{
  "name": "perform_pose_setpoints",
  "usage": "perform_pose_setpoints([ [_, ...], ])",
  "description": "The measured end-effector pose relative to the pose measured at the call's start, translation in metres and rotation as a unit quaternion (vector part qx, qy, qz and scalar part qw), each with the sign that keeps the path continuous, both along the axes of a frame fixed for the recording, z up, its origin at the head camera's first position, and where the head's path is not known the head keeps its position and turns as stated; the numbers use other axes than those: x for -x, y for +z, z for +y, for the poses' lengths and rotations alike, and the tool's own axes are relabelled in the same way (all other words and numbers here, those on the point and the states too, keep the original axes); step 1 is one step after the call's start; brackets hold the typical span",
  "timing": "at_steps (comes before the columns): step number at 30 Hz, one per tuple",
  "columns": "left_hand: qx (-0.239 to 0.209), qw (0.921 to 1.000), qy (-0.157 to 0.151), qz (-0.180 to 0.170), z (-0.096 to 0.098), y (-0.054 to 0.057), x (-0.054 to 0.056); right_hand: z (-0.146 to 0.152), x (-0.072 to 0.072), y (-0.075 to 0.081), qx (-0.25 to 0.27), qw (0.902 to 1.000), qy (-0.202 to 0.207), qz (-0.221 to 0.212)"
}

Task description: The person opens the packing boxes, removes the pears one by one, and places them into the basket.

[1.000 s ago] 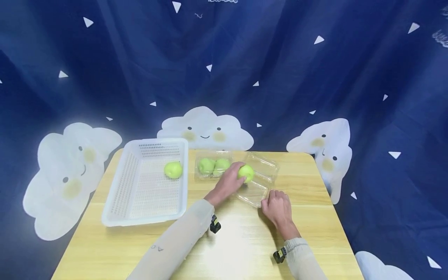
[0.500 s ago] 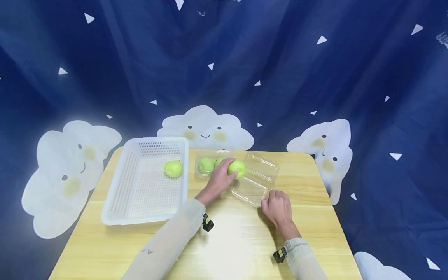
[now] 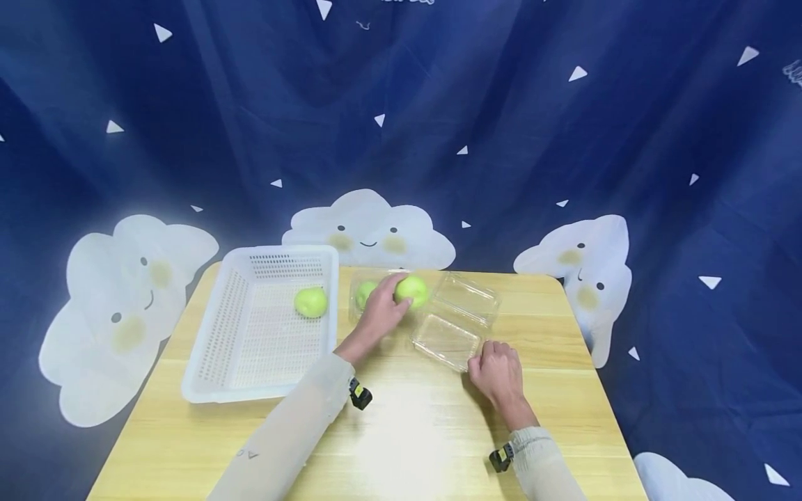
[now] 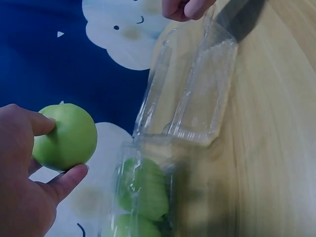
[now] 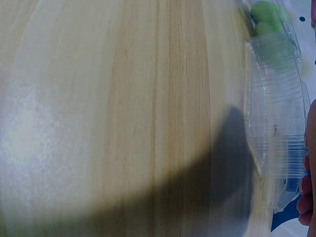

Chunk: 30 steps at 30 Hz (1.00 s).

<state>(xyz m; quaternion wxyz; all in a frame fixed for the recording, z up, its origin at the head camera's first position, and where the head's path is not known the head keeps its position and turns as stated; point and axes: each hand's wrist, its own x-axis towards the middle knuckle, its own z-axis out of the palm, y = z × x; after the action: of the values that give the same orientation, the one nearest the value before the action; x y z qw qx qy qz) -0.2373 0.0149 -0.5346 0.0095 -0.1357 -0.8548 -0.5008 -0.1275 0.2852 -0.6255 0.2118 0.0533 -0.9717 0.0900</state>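
Observation:
My left hand (image 3: 379,306) grips a green apple (image 3: 411,292) between thumb and fingers, as the left wrist view shows too. In the head view the held apple overlaps a clear plastic box (image 4: 118,197) at the table's back, which has two green apples (image 4: 143,187) in it; the hand partly hides them. To the right lies an open clear plastic clamshell (image 3: 447,341), its two halves unfolded. My right hand (image 3: 498,372) has its fingers curled at the near right corner of that clamshell, pinching its edge. In the right wrist view only some fingertips (image 5: 305,202) show beside the plastic.
A white perforated basket (image 3: 207,341) stands on the left of the wooden table (image 3: 401,445), with one green apple (image 3: 310,303) inside. Behind the table hangs a dark blue curtain (image 3: 401,90) with cloud prints.
My left hand has carried the apple leftward and slightly back, from over the open clamshell toward the box with the apples. The right hand has stayed at the clamshell's corner.

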Motion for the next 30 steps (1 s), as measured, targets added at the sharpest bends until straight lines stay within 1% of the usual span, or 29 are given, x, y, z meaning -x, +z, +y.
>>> perform_pose_setpoints([
  [3, -0.005, 1.0, 0.007, 0.004, -0.006, 0.002, 0.001, 0.0, 0.0, 0.0, 0.001, 1.0, -0.002, -0.002],
  [11, -0.022, 0.9995, 0.023, -0.004, -0.025, 0.014, 0.002, 0.0, 0.0, 0.0, 0.002, 0.9999, -0.005, -0.01],
  [16, -0.013, 0.9993, 0.035, -0.001, -0.034, 0.021, 0.003, 0.0, -0.001, 0.001, 0.0, 0.9999, -0.005, -0.011],
  [22, -0.007, 0.9985, 0.053, -0.011, -0.047, 0.027, 0.003, -0.002, -0.002, 0.001, -0.001, 0.9999, -0.003, -0.016],
  [25, -0.003, 0.9982, 0.058, -0.013, -0.053, 0.028, 0.003, -0.001, -0.002, 0.0, -0.001, 1.0, 0.001, -0.009],
  [30, -0.005, 0.998, 0.064, -0.003, -0.064, 0.029, 0.002, 0.0, -0.001, 0.0, 0.001, 0.9998, 0.011, 0.015],
])
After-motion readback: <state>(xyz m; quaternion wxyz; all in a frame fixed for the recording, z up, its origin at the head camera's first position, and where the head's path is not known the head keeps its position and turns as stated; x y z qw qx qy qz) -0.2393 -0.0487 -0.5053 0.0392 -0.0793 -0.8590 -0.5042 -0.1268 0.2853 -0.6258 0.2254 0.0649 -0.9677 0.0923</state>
